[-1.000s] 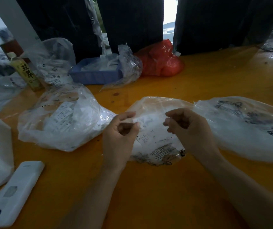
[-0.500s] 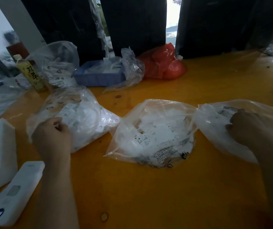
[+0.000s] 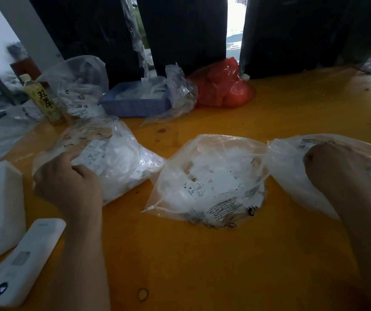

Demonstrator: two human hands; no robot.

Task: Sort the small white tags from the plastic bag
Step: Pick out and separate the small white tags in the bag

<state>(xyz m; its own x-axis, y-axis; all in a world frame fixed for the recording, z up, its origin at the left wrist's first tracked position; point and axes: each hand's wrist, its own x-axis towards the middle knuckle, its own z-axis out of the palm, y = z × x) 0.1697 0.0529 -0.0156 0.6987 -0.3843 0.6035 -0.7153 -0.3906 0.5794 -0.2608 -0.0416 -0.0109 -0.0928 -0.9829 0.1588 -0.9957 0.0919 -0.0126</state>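
Three clear plastic bags lie in a row on the orange tabletop point(image 3: 202, 265), each filled with small white tags point(image 3: 204, 187): a left bag point(image 3: 121, 167), a middle bag point(image 3: 213, 167) and a right bag point(image 3: 292, 176). Your left hand point(image 3: 67, 182) rests on the left bag with its fingers curled into the plastic, while your right hand point(image 3: 332, 169) presses curled fingers into the right bag; whether either truly pinches the film cannot be told. Behind them stand a blue basket point(image 3: 135, 104), a red bag point(image 3: 222, 86) and a bottle point(image 3: 43, 99).

Orange wooden table point(image 3: 202, 254): smooth, glossy.
Clear middle plastic bag point(image 3: 211, 153): thin, crinkled, shiny.
Small white tags point(image 3: 204, 185): matt paper, printed.
Red plastic bag point(image 3: 222, 86): glossy.
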